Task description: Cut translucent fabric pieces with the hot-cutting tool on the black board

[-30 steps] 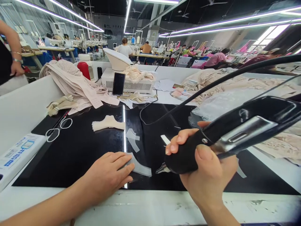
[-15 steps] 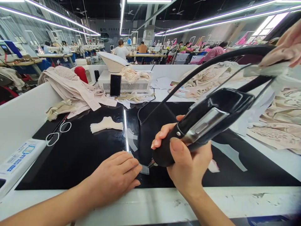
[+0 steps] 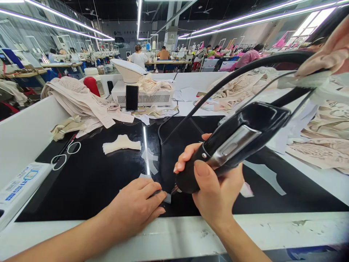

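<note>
My right hand is wrapped around a black corded hand tool with a silver lever on its side, the thumb on top. Its thin metal tip points down and left, close to the end of a small translucent strip. Fingers lying flat, my left hand rests on this strip and hides most of it against the black mat. Just beyond the fingers are more translucent pieces. A cream stack of cut fabric lies farther left.
White-handled scissors and a white box lie at the left. A thick black cable arches over the table. Behind the mat stand a phone and a white vented unit. Beige fabric is heaped on both sides.
My left hand has shifted slightly right along the strip, with less of the strip showing. The tool stays near the strip's end. The whole view has moved slightly.
</note>
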The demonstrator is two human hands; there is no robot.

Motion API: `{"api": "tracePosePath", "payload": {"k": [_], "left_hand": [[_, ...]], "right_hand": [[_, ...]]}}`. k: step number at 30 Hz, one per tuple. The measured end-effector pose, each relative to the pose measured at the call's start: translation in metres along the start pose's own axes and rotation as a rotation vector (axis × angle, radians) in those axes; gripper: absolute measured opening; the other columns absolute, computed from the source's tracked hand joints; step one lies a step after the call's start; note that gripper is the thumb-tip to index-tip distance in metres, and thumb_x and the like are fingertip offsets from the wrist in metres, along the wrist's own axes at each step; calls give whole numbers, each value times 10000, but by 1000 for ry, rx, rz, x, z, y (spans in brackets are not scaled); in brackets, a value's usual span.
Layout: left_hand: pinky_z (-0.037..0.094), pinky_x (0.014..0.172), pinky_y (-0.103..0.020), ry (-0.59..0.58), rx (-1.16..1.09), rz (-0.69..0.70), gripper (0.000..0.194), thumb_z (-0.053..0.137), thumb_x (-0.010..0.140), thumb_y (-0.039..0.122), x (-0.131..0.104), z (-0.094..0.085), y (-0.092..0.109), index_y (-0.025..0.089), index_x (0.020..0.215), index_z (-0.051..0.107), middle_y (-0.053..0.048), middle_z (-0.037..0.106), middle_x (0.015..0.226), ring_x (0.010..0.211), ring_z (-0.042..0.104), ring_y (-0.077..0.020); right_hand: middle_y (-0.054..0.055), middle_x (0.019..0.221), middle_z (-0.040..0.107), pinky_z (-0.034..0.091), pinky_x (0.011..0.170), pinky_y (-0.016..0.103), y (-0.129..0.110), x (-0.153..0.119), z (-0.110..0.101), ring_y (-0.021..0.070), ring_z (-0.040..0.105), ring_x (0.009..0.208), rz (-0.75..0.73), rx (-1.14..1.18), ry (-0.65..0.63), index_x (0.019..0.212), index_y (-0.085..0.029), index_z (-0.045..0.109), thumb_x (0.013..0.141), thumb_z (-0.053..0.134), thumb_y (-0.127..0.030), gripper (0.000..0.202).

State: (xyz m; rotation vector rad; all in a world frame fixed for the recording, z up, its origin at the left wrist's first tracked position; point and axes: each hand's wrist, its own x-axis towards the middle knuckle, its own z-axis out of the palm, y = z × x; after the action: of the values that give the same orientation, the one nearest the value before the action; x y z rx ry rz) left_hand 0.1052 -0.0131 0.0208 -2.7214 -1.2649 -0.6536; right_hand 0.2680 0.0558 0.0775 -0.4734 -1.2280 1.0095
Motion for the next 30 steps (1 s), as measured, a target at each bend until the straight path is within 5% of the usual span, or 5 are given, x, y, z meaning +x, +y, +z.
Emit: {"api": "tracePosePath", "payload": {"k": [15, 30], "left_hand": [[500, 1073, -410, 88, -22, 16, 240, 469, 1067, 271, 4, -3, -3, 152, 1156, 657, -59, 721, 1158, 1099, 653, -209], [553, 910, -340, 61, -150, -10, 144, 561, 1027, 223, 12, 0, -11, 163, 998, 688, -43, 725, 1044, 977, 669, -183]], "right_hand": [[-41, 793, 680, 534, 491, 294, -1, -1, -1, 139, 616, 550, 8, 1, 4, 1010, -274, 570, 824, 810, -408, 331], [-46, 787, 663, 540, 486, 294, -5, -4, 4, 136, 596, 540, 19, -5, 7, 996, -284, 555, 825, 803, -415, 328]]}}
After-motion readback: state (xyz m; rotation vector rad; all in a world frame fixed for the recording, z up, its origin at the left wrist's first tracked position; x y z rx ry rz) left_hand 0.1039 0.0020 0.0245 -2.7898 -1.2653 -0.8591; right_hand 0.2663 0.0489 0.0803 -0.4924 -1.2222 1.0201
